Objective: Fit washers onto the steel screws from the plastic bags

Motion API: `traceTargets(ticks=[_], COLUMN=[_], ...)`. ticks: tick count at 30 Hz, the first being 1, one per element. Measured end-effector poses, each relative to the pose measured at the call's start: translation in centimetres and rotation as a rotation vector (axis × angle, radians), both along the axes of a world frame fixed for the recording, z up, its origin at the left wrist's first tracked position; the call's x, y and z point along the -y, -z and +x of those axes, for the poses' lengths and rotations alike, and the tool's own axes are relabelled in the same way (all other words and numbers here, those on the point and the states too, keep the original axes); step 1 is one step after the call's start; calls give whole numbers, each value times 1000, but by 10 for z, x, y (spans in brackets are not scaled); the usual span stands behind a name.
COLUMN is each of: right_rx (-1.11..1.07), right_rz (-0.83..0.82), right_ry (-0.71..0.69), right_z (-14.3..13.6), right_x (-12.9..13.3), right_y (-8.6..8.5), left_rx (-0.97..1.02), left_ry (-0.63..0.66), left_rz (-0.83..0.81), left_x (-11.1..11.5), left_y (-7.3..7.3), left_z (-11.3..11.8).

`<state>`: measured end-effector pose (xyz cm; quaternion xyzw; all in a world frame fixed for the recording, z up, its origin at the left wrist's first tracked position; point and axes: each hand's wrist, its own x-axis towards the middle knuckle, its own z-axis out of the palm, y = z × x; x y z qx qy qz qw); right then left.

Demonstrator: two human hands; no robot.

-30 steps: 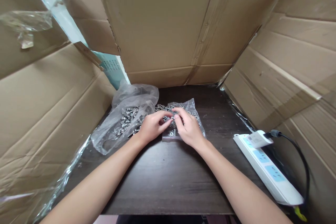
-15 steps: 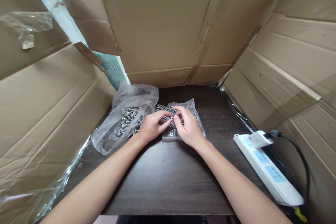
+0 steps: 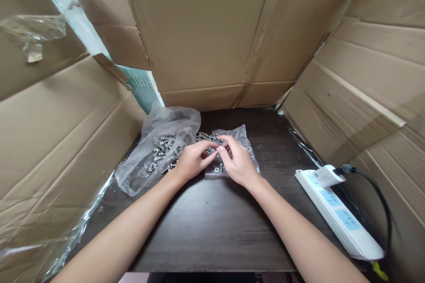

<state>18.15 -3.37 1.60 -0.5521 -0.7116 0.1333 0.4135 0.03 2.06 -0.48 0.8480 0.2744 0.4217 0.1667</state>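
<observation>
My left hand (image 3: 195,158) and my right hand (image 3: 237,159) meet fingertip to fingertip over a flat clear plastic bag (image 3: 239,132). Both are closed in a pinch around a small shiny metal piece, mostly covered by the fingers; its kind cannot be made out. Metal nuts and washers (image 3: 217,169) lie on the flat bag, partly under my right hand. Left of my left hand, a larger crumpled clear bag (image 3: 133,177) lies open with a heap of bolts (image 3: 163,146) in it. More bolts (image 3: 203,136) lie between the two bags, just beyond my fingers.
A white power strip (image 3: 341,216) with a plugged-in white adapter (image 3: 327,176) and black cable (image 3: 381,199) lies at the right of the dark table (image 3: 212,230). Cardboard walls (image 3: 206,31) surround the table at the left, back and right.
My right thumb and fingers have shifted slightly, covering more of the small metal piece between my fingertips. Both hands stay in nearly the same place.
</observation>
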Motion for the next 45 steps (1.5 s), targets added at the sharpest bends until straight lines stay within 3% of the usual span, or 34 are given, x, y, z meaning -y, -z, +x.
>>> traceTargets(ticks=[6,14,26,45], right_rx=[6,10,-76,-277], right_rz=[70,82,129,7], right_ry=[-60,-43,-36,-66], right_z=[0,-1,-2,-2], right_x=[0,0,-3,-3], right_y=[1,1,5,1], left_rx=[-3,-21,-13,-2], left_ry=[7,25,-30,9], left_rz=[-11,-72,-35,-10], left_x=[0,-1,-2,-1], left_y=[0,-1,-2,-3], left_z=[0,-1,0,0])
